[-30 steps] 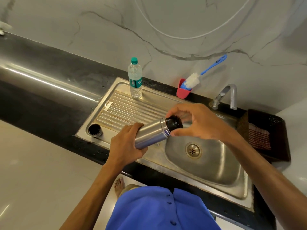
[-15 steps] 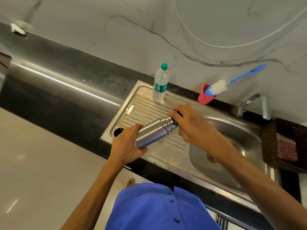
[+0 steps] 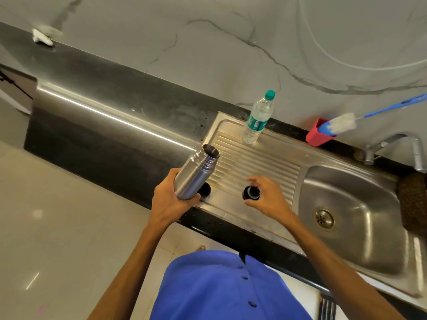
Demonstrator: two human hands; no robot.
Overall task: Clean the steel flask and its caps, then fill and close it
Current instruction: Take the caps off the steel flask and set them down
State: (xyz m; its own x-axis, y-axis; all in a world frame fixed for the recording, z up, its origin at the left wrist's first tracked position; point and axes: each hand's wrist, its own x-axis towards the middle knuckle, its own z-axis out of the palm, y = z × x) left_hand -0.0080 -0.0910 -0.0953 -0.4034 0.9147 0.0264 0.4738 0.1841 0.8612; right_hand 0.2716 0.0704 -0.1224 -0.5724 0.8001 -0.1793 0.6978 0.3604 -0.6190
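Observation:
My left hand (image 3: 168, 202) grips the lower body of the steel flask (image 3: 196, 174), which tilts with its open, uncapped mouth pointing up and right over the left edge of the drainboard (image 3: 254, 158). My right hand (image 3: 270, 199) has its thumb and fingers around the black inner cap (image 3: 251, 193), which stands on the drainboard near the front. A second dark cap (image 3: 205, 190) sits on the drainboard's front left corner, partly hidden behind the flask.
A plastic water bottle (image 3: 257, 118) with a green lid stands at the back of the drainboard. A blue-handled bottle brush (image 3: 339, 124) leans in a red holder (image 3: 316, 136). The sink basin (image 3: 358, 204) and tap (image 3: 397, 146) are to the right, beside a brown basket (image 3: 413, 199).
My right hand has taken the black cap off the flask and brought it down onto the drainboard. My left hand has swung the flask left and more upright.

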